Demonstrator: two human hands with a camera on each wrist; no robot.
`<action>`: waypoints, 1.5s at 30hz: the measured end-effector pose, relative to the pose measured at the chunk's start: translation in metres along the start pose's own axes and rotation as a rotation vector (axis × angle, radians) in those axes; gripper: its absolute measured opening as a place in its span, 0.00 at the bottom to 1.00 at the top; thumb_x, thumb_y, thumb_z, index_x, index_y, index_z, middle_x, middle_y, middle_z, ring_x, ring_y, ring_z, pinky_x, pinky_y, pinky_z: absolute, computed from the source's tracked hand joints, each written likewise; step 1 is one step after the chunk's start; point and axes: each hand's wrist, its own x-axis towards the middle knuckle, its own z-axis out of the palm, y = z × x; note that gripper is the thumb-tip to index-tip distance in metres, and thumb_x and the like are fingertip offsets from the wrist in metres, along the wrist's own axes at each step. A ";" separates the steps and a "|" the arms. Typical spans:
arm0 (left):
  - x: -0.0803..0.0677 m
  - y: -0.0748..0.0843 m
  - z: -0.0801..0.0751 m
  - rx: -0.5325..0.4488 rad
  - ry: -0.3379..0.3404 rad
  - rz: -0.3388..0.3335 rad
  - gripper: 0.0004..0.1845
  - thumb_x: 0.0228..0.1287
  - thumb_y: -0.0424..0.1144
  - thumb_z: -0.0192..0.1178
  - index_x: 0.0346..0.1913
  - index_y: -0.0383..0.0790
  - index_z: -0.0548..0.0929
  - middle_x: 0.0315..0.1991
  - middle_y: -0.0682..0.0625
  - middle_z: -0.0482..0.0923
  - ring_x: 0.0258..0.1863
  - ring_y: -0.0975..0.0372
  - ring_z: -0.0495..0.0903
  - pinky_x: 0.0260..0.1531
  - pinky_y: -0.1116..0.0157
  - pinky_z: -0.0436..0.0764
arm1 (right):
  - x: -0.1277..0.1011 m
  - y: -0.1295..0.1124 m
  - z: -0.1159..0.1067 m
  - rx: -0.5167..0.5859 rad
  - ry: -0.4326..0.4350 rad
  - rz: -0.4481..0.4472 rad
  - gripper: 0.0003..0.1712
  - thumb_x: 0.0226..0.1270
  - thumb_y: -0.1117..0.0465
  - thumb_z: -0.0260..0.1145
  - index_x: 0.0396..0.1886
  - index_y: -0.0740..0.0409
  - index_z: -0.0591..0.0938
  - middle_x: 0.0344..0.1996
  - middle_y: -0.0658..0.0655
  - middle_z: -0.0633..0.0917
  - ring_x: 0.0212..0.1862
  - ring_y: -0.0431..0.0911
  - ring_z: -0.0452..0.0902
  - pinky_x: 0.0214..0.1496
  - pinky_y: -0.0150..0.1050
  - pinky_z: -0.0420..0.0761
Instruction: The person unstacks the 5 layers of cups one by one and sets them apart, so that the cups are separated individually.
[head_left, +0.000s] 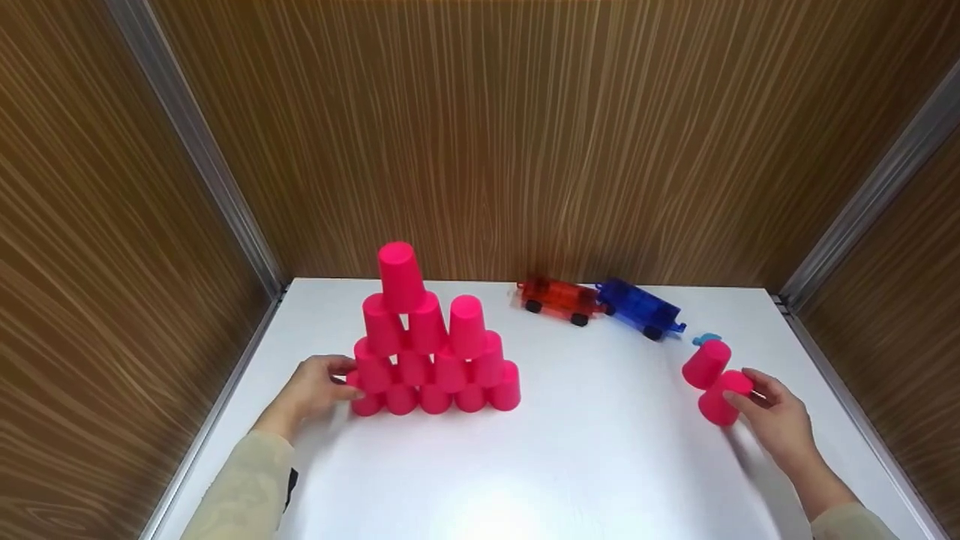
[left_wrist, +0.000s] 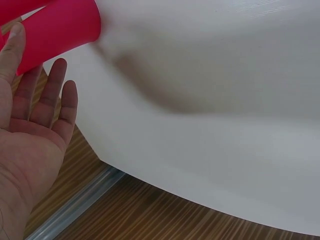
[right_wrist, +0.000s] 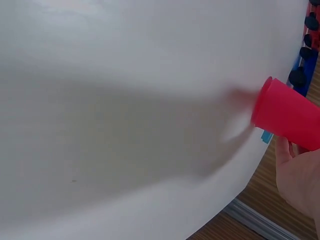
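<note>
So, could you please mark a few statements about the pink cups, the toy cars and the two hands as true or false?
1. The pyramid of pink plastic cups stands on the left part of the white table. True.
2. The left hand rests beside the pyramid's bottom row. True; its fingers lie straight at the end cup.
3. The right hand holds nothing. False; its grip is on a pink plastic cup, with a second pink cup just above it.
4. The red toy car sits on top of the pyramid. False; it is on the table by the back wall, next to the blue toy car.
</note>
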 end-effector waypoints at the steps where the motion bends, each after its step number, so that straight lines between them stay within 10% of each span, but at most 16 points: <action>1: 0.000 0.000 0.000 -0.001 0.001 -0.002 0.28 0.62 0.36 0.78 0.65 0.40 0.84 0.56 0.45 0.84 0.54 0.50 0.83 0.57 0.51 0.85 | 0.000 0.001 -0.001 0.003 -0.003 0.000 0.51 0.76 0.42 0.69 0.85 0.60 0.56 0.78 0.72 0.62 0.75 0.71 0.63 0.49 0.26 0.84; 29: 0.001 0.001 0.003 -0.011 0.007 0.019 0.28 0.62 0.35 0.78 0.66 0.38 0.84 0.56 0.44 0.84 0.53 0.49 0.84 0.55 0.52 0.86 | 0.006 0.000 -0.012 -0.004 -0.002 0.055 0.56 0.74 0.42 0.71 0.87 0.58 0.50 0.82 0.71 0.56 0.79 0.72 0.56 0.48 0.23 0.83; 45: 0.000 0.001 0.001 -0.011 0.012 0.007 0.27 0.61 0.34 0.78 0.64 0.37 0.85 0.56 0.44 0.85 0.53 0.50 0.84 0.55 0.52 0.86 | -0.004 -0.107 -0.025 -0.091 0.055 -0.296 0.43 0.77 0.49 0.69 0.84 0.52 0.63 0.76 0.66 0.70 0.74 0.56 0.71 0.54 0.18 0.76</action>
